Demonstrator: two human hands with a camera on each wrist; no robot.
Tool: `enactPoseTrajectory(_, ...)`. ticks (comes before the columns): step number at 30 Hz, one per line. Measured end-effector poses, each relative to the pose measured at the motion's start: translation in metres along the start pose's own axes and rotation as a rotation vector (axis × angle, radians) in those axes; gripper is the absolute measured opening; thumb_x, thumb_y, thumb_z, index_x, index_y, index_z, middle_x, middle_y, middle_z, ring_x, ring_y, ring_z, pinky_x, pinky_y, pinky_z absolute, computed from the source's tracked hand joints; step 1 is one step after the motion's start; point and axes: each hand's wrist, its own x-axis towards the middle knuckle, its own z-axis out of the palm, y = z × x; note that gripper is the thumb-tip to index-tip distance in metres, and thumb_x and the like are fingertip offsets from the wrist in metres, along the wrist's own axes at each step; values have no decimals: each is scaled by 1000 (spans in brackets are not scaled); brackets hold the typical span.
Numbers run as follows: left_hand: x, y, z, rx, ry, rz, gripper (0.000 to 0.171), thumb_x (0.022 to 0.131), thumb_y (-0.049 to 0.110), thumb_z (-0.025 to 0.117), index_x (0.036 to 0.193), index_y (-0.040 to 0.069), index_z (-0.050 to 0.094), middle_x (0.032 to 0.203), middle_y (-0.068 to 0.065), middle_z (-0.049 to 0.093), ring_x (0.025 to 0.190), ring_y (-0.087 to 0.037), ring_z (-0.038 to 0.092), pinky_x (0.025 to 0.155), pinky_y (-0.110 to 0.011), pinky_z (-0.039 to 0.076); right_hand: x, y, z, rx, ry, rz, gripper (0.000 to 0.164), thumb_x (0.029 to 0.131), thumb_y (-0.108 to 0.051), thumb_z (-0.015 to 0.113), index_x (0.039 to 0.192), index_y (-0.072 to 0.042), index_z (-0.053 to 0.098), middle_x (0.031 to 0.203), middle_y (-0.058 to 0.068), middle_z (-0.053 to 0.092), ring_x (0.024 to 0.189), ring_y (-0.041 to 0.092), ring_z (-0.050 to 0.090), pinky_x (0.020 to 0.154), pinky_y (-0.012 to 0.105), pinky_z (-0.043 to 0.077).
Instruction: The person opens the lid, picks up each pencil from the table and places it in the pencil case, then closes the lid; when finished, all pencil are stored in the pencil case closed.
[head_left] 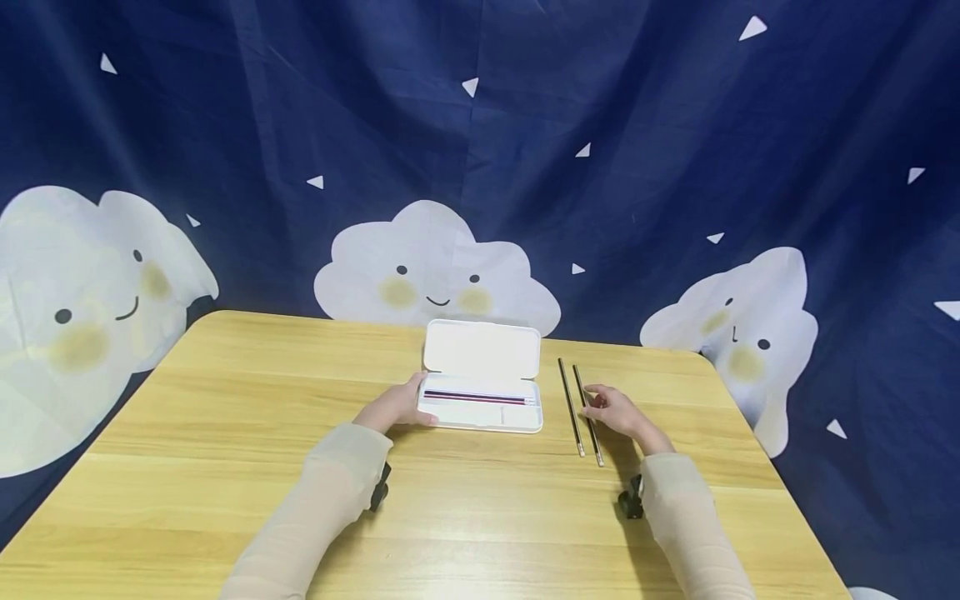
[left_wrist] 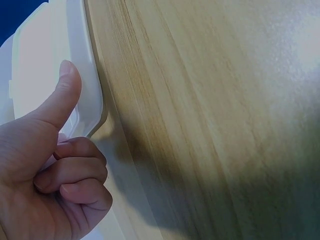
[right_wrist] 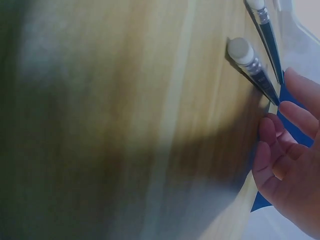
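Note:
A white pencil case (head_left: 480, 415) lies on the table with its lid (head_left: 482, 350) raised at the back. Inside its long compartment lie red and dark blue pencils (head_left: 476, 397). My left hand (head_left: 397, 406) grips the case's left end, thumb over the rim and the other fingers curled at its side. Two dark pencils with white erasers lie side by side on the table right of the case, a left pencil (head_left: 571, 407) and a right pencil (head_left: 588, 417). At the right pencil my right hand (head_left: 617, 412) has its thumb and forefinger spread, fingertips right at the shaft.
The light wooden table (head_left: 480, 517) ends at a back edge just behind the case. Beyond it hangs a dark blue curtain (head_left: 405, 108) with white smiling clouds. Each wrist carries a small black camera.

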Motion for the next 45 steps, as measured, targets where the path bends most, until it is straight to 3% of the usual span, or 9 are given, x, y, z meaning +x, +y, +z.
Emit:
enactPoseTrajectory(5, 0, 0, 0, 5, 2, 5, 91, 73, 28, 76, 141, 0, 22, 127, -31, 46, 114, -44, 47, 96, -52, 37, 3, 0, 3, -51, 7, -9, 51, 84, -7, 62, 123, 19, 42, 80, 10, 56, 72, 15, 50, 65, 27, 43)
enactPoseTrajectory(9, 0, 0, 0, 4, 2, 7, 92, 73, 28, 76, 141, 0, 21, 127, -31, 45, 114, -45, 46, 97, -52, 37, 5, -1, 5, -109, 16, 5, 50, 82, -6, 63, 122, 18, 44, 83, 16, 58, 78, 24, 54, 70, 36, 46)
enactPoseTrajectory(14, 1, -1, 0, 7, 2, 7, 92, 73, 28, 76, 141, 0, 21, 128, -32, 45, 115, -45, 46, 97, -52, 37, 5, -4, 6, -182, 45, 65, 46, 81, -1, 60, 122, 15, 45, 98, 29, 59, 92, 39, 57, 82, 48, 47)
enactPoseTrajectory(20, 3, -1, 2, 32, -6, 17, 92, 74, 30, 75, 141, -1, 21, 128, -32, 44, 115, -45, 46, 98, -51, 37, 2, -5, 4, -233, 79, 134, 47, 80, 2, 56, 124, 14, 45, 107, 34, 55, 101, 44, 53, 86, 51, 44)
enactPoseTrajectory(24, 4, -1, 2, 22, -7, 2, 93, 73, 30, 76, 142, 0, 20, 128, -32, 44, 116, -45, 45, 98, -51, 36, 1, -4, 3, -222, 99, 158, 48, 79, 4, 55, 125, 14, 43, 104, 33, 57, 98, 44, 55, 85, 50, 45)
enactPoseTrajectory(31, 5, -2, 2, 25, -10, -3, 93, 74, 30, 75, 142, 0, 20, 129, -32, 43, 116, -44, 45, 98, -51, 36, -1, -2, 3, -189, 121, 212, 51, 80, 7, 49, 129, 15, 35, 115, 36, 51, 109, 48, 47, 89, 52, 42)
enactPoseTrajectory(37, 6, -2, 2, 25, -7, -4, 93, 74, 31, 76, 142, 0, 20, 128, -32, 44, 116, -45, 45, 97, -52, 36, -2, -1, 1, -172, 129, 188, 45, 82, 7, 46, 125, 17, 39, 107, 35, 54, 101, 46, 52, 84, 49, 46)
enactPoseTrajectory(45, 5, -1, 2, 22, -3, 3, 93, 73, 30, 76, 142, 0, 21, 127, -32, 45, 115, -45, 46, 97, -52, 37, 0, 1, -2, -163, 214, 111, 38, 82, 7, 43, 120, 16, 46, 80, 20, 58, 72, 28, 53, 66, 40, 45)
